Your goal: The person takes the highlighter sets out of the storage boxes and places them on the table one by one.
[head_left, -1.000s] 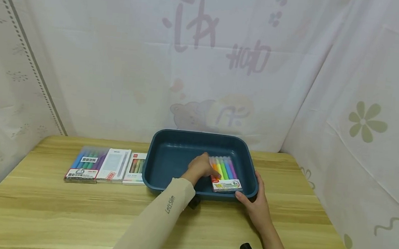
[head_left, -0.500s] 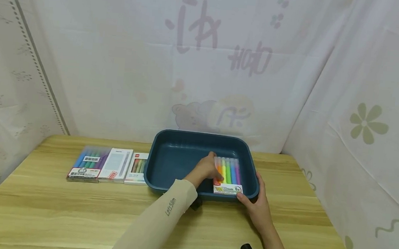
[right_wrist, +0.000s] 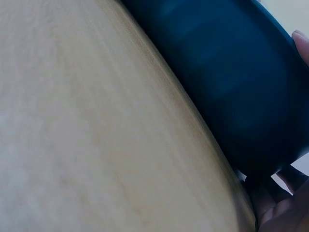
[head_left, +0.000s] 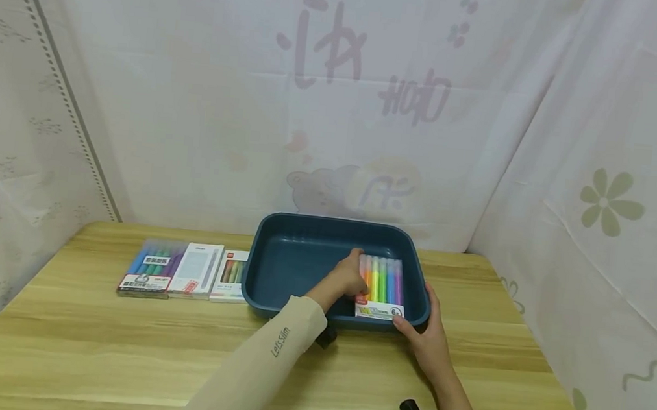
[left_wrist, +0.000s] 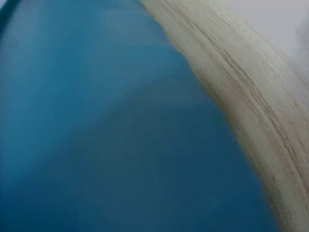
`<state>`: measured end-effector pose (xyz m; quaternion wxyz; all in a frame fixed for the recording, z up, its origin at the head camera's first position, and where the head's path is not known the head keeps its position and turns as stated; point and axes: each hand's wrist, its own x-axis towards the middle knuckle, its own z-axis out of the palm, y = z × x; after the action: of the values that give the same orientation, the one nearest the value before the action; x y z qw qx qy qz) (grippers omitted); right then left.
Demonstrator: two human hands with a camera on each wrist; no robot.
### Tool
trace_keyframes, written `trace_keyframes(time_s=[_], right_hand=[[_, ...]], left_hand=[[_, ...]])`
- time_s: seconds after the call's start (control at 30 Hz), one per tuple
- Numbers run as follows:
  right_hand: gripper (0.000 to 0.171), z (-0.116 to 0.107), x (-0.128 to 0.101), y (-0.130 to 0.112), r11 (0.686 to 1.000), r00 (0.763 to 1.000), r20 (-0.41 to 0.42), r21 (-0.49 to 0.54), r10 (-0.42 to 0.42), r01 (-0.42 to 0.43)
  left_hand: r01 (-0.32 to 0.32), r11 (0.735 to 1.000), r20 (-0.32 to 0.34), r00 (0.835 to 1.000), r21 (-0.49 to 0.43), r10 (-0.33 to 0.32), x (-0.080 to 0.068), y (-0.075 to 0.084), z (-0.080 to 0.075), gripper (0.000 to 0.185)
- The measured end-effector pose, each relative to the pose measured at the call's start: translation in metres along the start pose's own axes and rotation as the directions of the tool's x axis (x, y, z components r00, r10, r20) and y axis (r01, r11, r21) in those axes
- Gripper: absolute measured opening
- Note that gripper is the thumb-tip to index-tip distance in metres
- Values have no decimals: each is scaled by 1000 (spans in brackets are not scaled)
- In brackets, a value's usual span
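Head view: a dark blue tray (head_left: 300, 264) stands on the wooden tabletop (head_left: 116, 349), toward its far middle. The tray holds one thing, a pack of highlighters (head_left: 381, 286), lying flat at the tray's right end with its near edge against the near wall. The pack is clear-fronted and shows six pens side by side, running orange, yellow, green, blue and purple from left to right, above a white label strip at its near end.

My left hand (head_left: 348, 277) reaches into the tray, its fingers curled on the pack's left edge. My right hand (head_left: 430, 334) cups the tray's near right corner from outside, thumb on the rim, fingers curved round the wall just beside the pack's label.

Left of the tray, three more pen packs lie in a row on the tabletop: a purple-and-blue pack (head_left: 149, 267) farthest left, a white pack (head_left: 196, 270) in the middle, and a small pack (head_left: 230, 278) touching the tray's left wall.

Wrist views show only blurred blue tray and wood grain.
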<state>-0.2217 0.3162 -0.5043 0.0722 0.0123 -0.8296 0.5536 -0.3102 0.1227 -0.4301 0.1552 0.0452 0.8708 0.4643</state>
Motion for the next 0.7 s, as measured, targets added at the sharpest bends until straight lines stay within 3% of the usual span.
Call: trace_keyframes(time_s=[0.23,0.5,0.7], right_hand=[[99,-1,1,2,1000,1000,-1,-10,1,-1],[99,-3,1,1,1000,1000,12,-13,13,-13],[100,-2,2,-1,1000,1000,16,-14,18,-18]], left_hand=[[-112,990,-15,994,-89,111,-9,6,-5,86],[-201,979,-23,980,-32,200,-24,21,-9,83],[-231,972,-29,973,-52,230,-31,25,-11,82]])
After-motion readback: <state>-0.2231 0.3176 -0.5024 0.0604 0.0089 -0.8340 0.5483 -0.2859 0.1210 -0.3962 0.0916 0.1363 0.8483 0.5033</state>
